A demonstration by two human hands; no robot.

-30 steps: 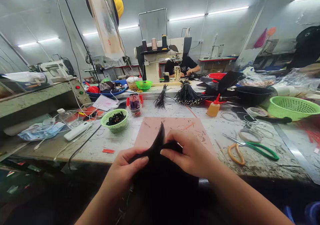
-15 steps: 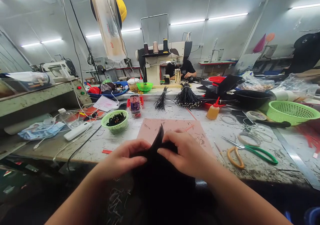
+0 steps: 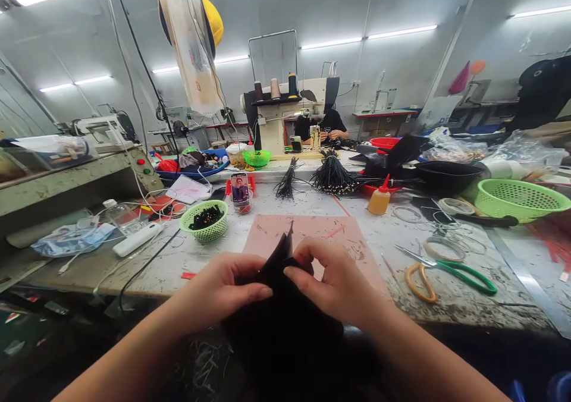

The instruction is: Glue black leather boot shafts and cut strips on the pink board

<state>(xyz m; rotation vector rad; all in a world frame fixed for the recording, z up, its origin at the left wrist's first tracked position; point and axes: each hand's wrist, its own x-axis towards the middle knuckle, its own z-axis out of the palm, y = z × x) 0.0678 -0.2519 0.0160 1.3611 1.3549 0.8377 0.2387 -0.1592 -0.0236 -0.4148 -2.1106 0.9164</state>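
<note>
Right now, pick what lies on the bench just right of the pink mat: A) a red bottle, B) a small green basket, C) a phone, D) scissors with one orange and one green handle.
D: the scissors lie on the bench right of the pink mat, beyond the right hand.

The black piece (image 3: pixel 285 307) between the hands looks like matt, soft cloth. At 12 o'clock from it lies a pink mat (image 3: pixel 312 235), matt and scratched. The scissors (image 3: pixel 446 268) at 3 o'clock have shiny metal blades and glossy plastic handles. The tabletop (image 3: pixel 214 253) is rough and stained.
</note>
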